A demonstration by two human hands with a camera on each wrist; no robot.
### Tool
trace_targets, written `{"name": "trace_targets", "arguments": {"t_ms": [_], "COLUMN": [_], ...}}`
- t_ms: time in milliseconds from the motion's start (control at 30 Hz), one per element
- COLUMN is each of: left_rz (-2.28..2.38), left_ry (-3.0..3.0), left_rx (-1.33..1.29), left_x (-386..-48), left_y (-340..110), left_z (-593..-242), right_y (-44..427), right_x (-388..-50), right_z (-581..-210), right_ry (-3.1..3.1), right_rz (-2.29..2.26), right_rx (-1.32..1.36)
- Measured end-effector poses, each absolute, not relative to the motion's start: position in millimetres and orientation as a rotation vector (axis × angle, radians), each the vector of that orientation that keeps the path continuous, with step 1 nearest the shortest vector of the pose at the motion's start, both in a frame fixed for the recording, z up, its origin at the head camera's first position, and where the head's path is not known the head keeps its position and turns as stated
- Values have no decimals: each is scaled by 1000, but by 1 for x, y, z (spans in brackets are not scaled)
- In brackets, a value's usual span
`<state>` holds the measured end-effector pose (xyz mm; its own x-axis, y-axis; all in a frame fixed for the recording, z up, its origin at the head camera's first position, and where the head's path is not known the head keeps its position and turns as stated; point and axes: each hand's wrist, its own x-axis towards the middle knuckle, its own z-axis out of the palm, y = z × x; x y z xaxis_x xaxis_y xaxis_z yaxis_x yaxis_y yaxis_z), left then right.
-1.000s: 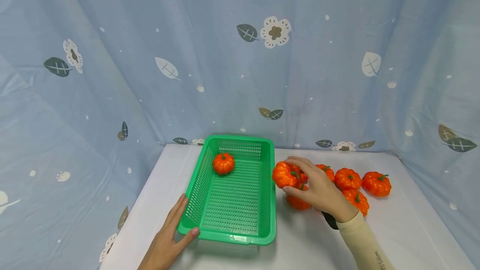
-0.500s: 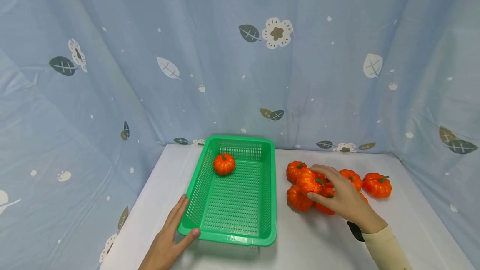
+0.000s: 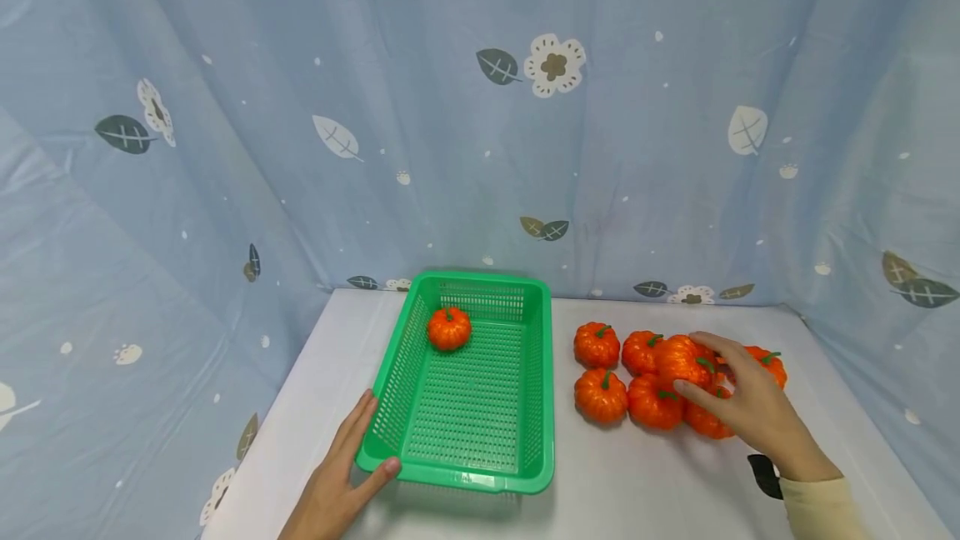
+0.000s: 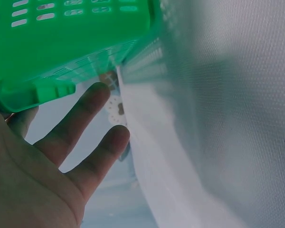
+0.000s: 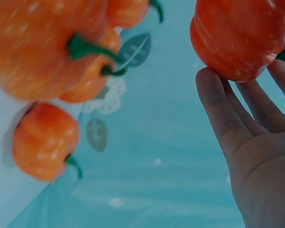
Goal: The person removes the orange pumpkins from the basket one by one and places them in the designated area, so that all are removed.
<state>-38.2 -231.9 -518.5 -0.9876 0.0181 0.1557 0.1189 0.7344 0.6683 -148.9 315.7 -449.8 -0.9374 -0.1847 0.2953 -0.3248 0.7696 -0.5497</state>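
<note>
My right hand (image 3: 761, 407) grips a small orange pumpkin (image 3: 681, 362) with a green stem, thumb on the near side and fingers on the far side. It is held over other pumpkins on the table, partly hiding them. In the right wrist view the fingertips press against the held pumpkin (image 5: 242, 35). My left hand (image 3: 333, 469) touches the near left corner of a green plastic basket (image 3: 476, 477), its fingers along the left wall and its thumb at the front rim. One pumpkin (image 3: 449, 328) sits inside the basket at the far left.
Several pumpkins stand in rough rows right of the basket, including a near left pumpkin (image 3: 601, 396), a far left pumpkin (image 3: 597, 345) and a far right pumpkin (image 3: 771, 363). A blue patterned curtain (image 3: 450, 148) rises behind the white table (image 3: 622, 490).
My right hand has carried the pumpkin rightward from beside the basket's right rim, across the rows of pumpkins. The left hand and the basket stay where they were.
</note>
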Motion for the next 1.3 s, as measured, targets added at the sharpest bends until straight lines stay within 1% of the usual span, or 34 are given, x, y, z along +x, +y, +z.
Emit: {"name": "trace_targets", "arguments": {"t_ms": [233, 467, 933, 1300], "left_rz": [-1085, -1088, -1090, -1087], "left_ry": [-2792, -2791, -2793, -2789], "left_rx": [-125, -123, -118, -126], "left_x": [-39, -38, -38, -39], "left_y": [-232, -232, -232, -232], "left_z": [-520, -520, -519, -519], "right_y": [335, 351, 381, 402], "right_x": [-144, -141, -135, -134], "right_z": [-455, -459, -479, -488], "right_ry": [-2721, -2830, -2817, -2880], "right_rz": [861, 840, 782, 734], "right_rx": [327, 153, 17, -84]}}
